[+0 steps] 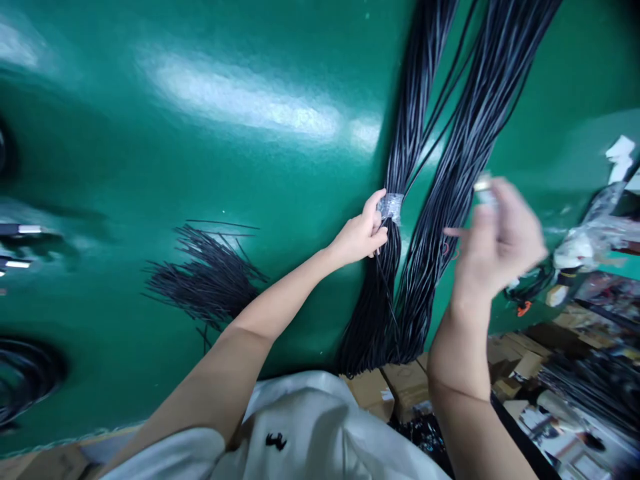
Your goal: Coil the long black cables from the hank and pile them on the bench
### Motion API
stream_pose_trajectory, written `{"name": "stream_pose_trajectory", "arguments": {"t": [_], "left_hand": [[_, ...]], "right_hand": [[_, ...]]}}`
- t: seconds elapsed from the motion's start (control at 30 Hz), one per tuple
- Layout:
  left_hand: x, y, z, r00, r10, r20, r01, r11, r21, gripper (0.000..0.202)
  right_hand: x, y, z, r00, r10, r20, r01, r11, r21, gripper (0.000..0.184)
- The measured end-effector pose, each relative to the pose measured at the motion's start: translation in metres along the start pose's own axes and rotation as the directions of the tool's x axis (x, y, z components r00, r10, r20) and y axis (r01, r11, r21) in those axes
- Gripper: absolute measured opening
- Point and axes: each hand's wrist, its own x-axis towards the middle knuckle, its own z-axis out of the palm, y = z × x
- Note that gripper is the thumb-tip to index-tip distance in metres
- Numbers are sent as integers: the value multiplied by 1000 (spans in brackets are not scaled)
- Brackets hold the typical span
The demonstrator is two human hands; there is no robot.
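Two long bundles of black cable lie side by side over the front edge of the green table. Clear plastic wrap (392, 207) is around the left cable bundle (407, 143). My left hand (363, 230) is closed on that bundle at the wrap, thumb and fingers at its left side. To the right of the right cable bundle (463, 157), my right hand (500, 233) is raised and smeared by motion. It pinches a small object with a pale, yellowish end (483, 183), too blurred to name.
Short cut black strands (205, 273) lie in a pile left of my left forearm. Coiled black cable (30, 373) rests at the left edge of the green table (150, 167). Clear plastic bags (583, 247) sit at the right. Cardboard boxes (407, 383) stand below the front edge.
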Motion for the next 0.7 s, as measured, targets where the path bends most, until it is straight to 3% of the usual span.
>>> {"name": "stream_pose_trajectory", "arguments": {"t": [0.07,0.17,0.3,0.47,0.7], "left_hand": [[0,-1,2,1000,-7,-26,6,999,-38,71],[-2,2,2,998,-41,-51,40,999,-29,68],[0,11,0,993,-26,-113,40,992,120,57],[6,16,-3,982,39,-186,30,934,355,55],[5,15,-7,995,-5,-103,40,941,335,54]], "right_hand": [[-10,-1,3,981,44,189,-53,998,44,33],[-40,3,24,958,56,281,-39,997,-66,34],[-62,11,48,972,-11,234,51,985,-166,37],[-55,7,55,979,-35,203,91,958,-272,37],[-58,1,60,985,-18,173,83,924,-373,40]]}}
